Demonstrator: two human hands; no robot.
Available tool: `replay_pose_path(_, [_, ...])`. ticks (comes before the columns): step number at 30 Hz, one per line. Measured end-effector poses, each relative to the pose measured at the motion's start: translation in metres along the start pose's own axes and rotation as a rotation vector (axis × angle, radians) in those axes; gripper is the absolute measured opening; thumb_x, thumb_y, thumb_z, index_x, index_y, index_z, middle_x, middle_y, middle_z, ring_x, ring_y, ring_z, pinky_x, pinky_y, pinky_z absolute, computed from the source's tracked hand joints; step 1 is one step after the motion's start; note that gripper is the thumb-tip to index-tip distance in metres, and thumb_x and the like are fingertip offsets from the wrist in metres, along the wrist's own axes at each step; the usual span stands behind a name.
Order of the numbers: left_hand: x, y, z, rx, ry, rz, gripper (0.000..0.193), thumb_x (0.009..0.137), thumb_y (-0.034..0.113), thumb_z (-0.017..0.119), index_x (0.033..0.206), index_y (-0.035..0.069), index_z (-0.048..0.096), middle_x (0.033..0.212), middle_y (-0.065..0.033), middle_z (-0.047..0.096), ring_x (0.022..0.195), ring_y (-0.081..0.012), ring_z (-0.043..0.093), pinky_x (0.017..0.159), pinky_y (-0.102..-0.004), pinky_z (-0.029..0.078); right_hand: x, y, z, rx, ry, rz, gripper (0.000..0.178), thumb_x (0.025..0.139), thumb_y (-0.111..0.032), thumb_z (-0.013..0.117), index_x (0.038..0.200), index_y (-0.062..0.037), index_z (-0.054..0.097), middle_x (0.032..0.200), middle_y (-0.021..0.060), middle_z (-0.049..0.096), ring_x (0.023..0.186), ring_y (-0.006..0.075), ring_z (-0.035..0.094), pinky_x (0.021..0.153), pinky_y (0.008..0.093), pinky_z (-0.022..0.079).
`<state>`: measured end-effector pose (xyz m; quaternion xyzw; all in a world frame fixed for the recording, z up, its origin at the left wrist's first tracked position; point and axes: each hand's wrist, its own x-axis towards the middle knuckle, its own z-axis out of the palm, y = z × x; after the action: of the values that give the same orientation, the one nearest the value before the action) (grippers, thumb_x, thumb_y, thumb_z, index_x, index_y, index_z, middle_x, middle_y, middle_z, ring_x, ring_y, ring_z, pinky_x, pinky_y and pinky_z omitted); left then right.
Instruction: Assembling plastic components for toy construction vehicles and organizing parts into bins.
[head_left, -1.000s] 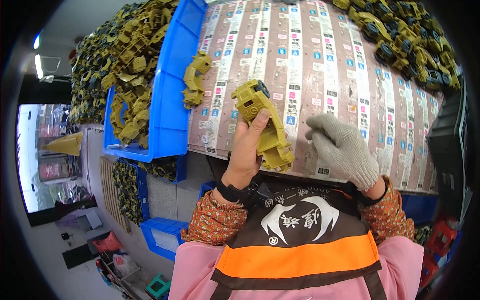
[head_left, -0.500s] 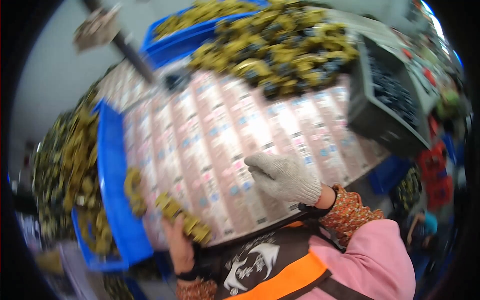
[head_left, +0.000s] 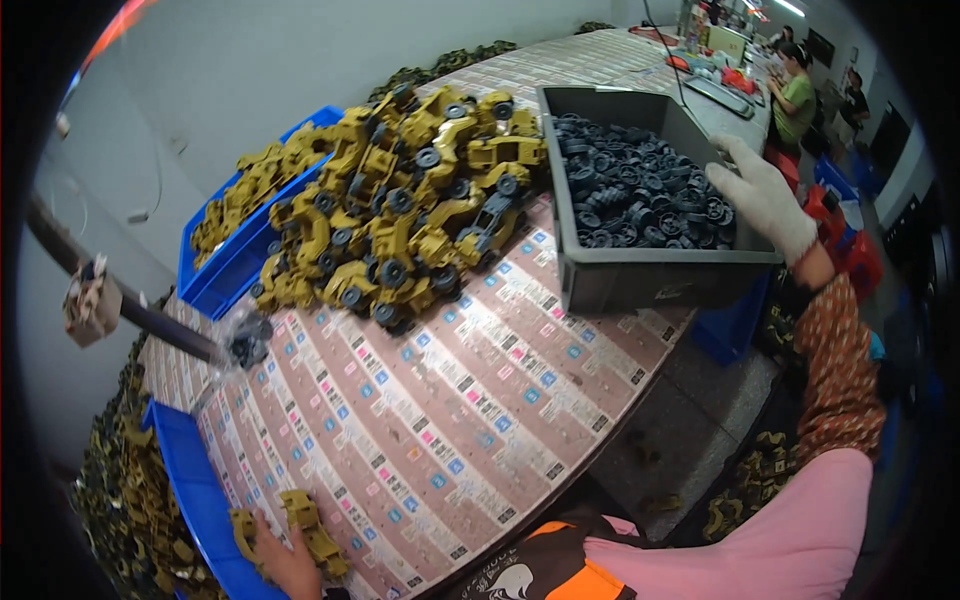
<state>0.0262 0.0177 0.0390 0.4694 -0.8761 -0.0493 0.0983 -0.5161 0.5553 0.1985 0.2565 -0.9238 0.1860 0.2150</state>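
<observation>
My left hand point(head_left: 284, 556), bare, is low at the left edge of the table, its fingers against a yellow plastic toy vehicle body point(head_left: 241, 532). A second yellow toy vehicle body point(head_left: 312, 530) lies right beside its thumb; part of the grip is hidden by the hand. In a white knitted glove, my right hand point(head_left: 765, 195) hovers at the right rim of a grey bin point(head_left: 640, 275), thumb and fingers apart, holding nothing visible. Dark grey toy wheels point(head_left: 640, 190) fill that bin.
Yellow toy vehicles with dark wheels point(head_left: 400, 210) are heaped at the far side. Behind them stands a blue tray point(head_left: 220, 290) of yellow bodies. Another blue tray point(head_left: 185, 480) borders the table's left. A slanted pole point(head_left: 130, 295) rises there. A person in green point(head_left: 795, 105) is at the far right.
My right hand has moved from above the middle of the table to the bin's right rim and its fingers have parted. The view has swung right; my left hand remains by the yellow bodies.
</observation>
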Motion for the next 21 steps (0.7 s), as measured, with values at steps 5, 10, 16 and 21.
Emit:
replay_pose_path(5, [0.032,0.14,-0.049,-0.627,-0.172,0.251,0.052,0.106,0.019,0.061,0.154,0.002,0.047,0.142,-0.0172,0.06,0.128,-0.0267,0.059,0.107,-0.0396,0.047,0.045,0.033,0.009,0.372,-0.44,0.617,0.072,0.105,-0.048,0.054,0.159,-0.0023,0.039,0.156,0.0292,0.048,0.139,0.0431,0.051,0.105,0.0555,0.049])
replay_pose_path(10, [0.052,0.376,-0.054,-1.104,-0.962,0.695,0.064,0.106,0.015,0.062,0.162,0.009,0.033,0.156,-0.0192,0.048,0.142,-0.0289,0.049,0.11,-0.0386,0.046,0.058,0.052,0.033,0.429,-0.627,0.797,0.083,0.105,-0.053,0.052,0.167,-0.0092,0.018,0.168,0.0289,0.024,0.148,0.052,0.035,0.105,0.0774,0.044])
replay_pose_path(16, [0.09,0.596,0.006,-0.995,-0.887,0.868,0.091,0.099,0.049,0.071,0.161,-0.002,0.027,0.156,-0.0366,0.041,0.147,-0.041,0.044,0.118,-0.0478,0.04,0.072,0.076,0.058,0.6,-0.719,0.859,0.098,0.1,-0.057,0.061,0.17,-0.0133,0.007,0.175,0.0233,0.009,0.158,0.0503,0.015,0.109,0.0836,0.031])
replay_pose_path(21, [0.122,0.673,0.062,-0.636,-0.758,0.7,0.099,0.095,0.053,0.074,0.161,-0.001,0.024,0.161,-0.0379,0.031,0.144,-0.0534,0.042,0.12,-0.0553,0.038,0.087,0.111,0.109,0.445,-0.68,0.674,0.119,0.089,-0.065,0.071,0.17,-0.0089,0.006,0.174,0.0287,0.007,0.16,0.0453,0.014,0.125,0.0623,0.022])
